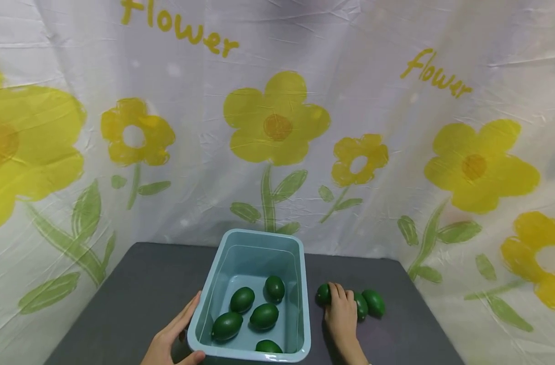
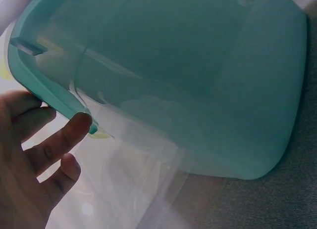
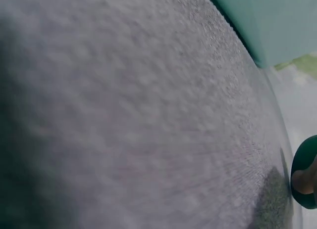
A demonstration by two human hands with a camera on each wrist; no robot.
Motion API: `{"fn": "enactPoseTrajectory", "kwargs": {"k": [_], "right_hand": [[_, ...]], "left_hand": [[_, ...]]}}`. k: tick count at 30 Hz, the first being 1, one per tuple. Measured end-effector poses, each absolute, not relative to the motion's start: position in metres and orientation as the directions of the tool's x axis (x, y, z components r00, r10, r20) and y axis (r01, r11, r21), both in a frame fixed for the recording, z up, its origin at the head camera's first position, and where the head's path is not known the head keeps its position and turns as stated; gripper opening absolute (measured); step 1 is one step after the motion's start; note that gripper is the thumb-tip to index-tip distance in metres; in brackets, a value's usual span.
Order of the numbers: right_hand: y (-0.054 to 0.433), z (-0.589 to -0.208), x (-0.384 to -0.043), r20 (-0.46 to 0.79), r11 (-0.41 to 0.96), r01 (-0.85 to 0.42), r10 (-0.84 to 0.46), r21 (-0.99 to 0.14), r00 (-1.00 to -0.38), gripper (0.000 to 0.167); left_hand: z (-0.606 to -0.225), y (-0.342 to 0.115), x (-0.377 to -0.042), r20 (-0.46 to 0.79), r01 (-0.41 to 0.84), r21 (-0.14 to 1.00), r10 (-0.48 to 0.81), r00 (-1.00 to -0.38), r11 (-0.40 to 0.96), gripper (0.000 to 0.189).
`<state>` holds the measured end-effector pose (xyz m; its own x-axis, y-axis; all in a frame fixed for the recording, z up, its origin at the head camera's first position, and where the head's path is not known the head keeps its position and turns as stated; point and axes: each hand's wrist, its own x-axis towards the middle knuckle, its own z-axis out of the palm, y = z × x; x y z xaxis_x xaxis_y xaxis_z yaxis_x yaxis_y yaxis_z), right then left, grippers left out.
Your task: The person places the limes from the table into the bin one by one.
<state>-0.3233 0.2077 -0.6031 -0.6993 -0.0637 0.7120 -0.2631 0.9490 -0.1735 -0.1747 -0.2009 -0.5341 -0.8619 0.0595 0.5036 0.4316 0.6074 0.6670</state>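
Note:
A light blue plastic bin stands in the middle of the table with several dark green limes lying on its floor. At its near left corner my left hand holds the rim, thumb at the front and fingers along the side. The left wrist view shows those fingers bent against the rim's underside. Right of the bin, my right hand grips a lime from above. In the right wrist view a fingertip presses on that lime. Two more limes lie just right of this hand.
Dark grey cloth covers the table. A white curtain printed with yellow flowers hangs behind it and along both sides. The bin's right wall stands close to the left of my right hand.

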Motion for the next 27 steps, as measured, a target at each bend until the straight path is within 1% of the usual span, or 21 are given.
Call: {"fn": "enactPoseTrajectory", "kwargs": {"k": [3, 7, 10, 16, 19, 27], "right_hand": [[0.207, -0.603, -0.32, 0.711, 0.947, -0.261, -0.051, -0.19, -0.702, 0.062], [0.206, -0.599, -0.314, 0.687, 0.934, -0.255, -0.015, -0.25, -0.726, 0.064], [0.206, -0.594, -0.312, 0.676, 0.921, -0.261, 0.002, -0.288, -0.737, 0.063], [0.205, -0.582, -0.305, 0.681, 0.887, -0.29, 0.036, -0.359, -0.731, 0.06], [0.204, -0.577, -0.301, 0.659, 0.868, -0.275, 0.076, -0.412, -0.748, 0.057], [0.201, -0.567, -0.289, 0.559, 0.801, -0.188, 0.208, -0.568, -0.803, 0.054]], "left_hand": [[-0.535, -0.2, -0.174, 0.515, 0.443, 0.672, 0.055, -0.855, 0.594, 0.09], [-0.534, -0.2, -0.174, 0.525, 0.462, 0.676, 0.064, -0.848, 0.575, 0.09], [-0.534, -0.201, -0.174, 0.522, 0.462, 0.676, 0.07, -0.85, 0.573, 0.091], [-0.533, -0.203, -0.175, 0.516, 0.473, 0.676, 0.096, -0.851, 0.565, 0.095], [-0.532, -0.203, -0.175, 0.513, 0.473, 0.677, 0.099, -0.853, 0.564, 0.095], [-0.532, -0.202, -0.174, 0.49, 0.449, 0.688, 0.091, -0.867, 0.57, 0.095]]}}
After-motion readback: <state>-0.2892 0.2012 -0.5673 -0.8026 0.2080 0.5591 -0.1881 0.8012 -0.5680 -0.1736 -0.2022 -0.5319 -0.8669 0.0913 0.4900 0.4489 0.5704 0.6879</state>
